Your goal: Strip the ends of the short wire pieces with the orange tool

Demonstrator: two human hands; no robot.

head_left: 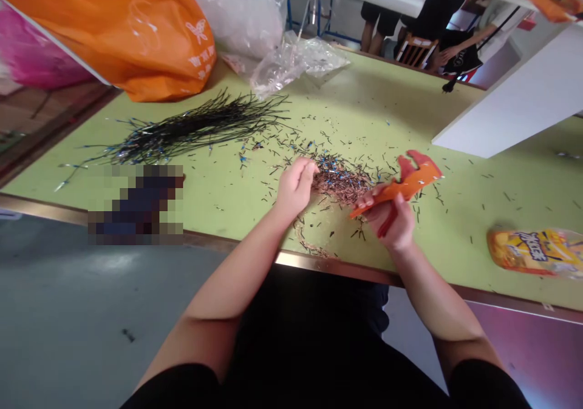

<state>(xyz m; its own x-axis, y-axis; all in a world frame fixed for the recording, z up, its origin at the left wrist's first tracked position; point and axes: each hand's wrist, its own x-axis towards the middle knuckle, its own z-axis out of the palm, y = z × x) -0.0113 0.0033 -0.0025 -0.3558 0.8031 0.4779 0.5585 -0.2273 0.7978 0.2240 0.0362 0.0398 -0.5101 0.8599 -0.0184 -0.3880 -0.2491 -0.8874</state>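
My right hand [395, 222] is wrapped around the handles of an orange wire stripper [416, 177], its notched jaws pointing up and to the right. My left hand [295, 185] is closed in a pinch at the left edge of a scrap pile [344, 178]; what it pinches, if anything, I cannot make out. Cut black bits, blue bits and copper-coloured strands make up that pile. Farther left lies a loose bundle of long black wires [195, 124], with blue and shiny ends on its left side.
An orange bag [155, 39] and clear plastic bags [291, 63] stand at the back left. A white panel [505, 99] rises at the right. A yellow snack packet [532, 252] lies near the front edge. People [437, 8] are beyond the table.
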